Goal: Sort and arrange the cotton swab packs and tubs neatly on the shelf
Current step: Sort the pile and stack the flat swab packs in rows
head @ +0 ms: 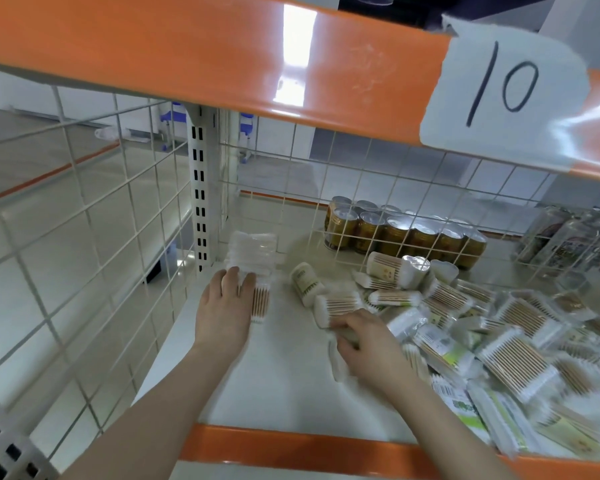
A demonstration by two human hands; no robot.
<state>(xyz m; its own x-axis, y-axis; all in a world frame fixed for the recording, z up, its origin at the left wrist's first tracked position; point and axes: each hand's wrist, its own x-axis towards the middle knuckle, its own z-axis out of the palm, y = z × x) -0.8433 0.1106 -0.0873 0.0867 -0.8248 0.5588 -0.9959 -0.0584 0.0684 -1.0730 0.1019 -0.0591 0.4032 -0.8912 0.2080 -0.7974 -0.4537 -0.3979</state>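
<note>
On the white shelf (284, 386), the right hand (371, 348) curls its grip around a cotton swab pack (338, 306) at the near edge of the loose heap of packs (520, 344) filling the right side. Further left, the left hand (224, 313) lies flat, fingers straight, on a wooden-stick swab pack (260, 301) in front of a stack of white packs (253, 252) in the back corner. Behind the heap, swab tubs (397, 268) lie on their sides, with gold cans (402, 233) beyond the wire grid.

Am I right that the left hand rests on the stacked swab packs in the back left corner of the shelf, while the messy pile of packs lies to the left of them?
Not quite: the head view shows the messy pile lying to the right of the stacked swab packs, not left. The left hand does rest on them in the shelf's back left corner.
</note>
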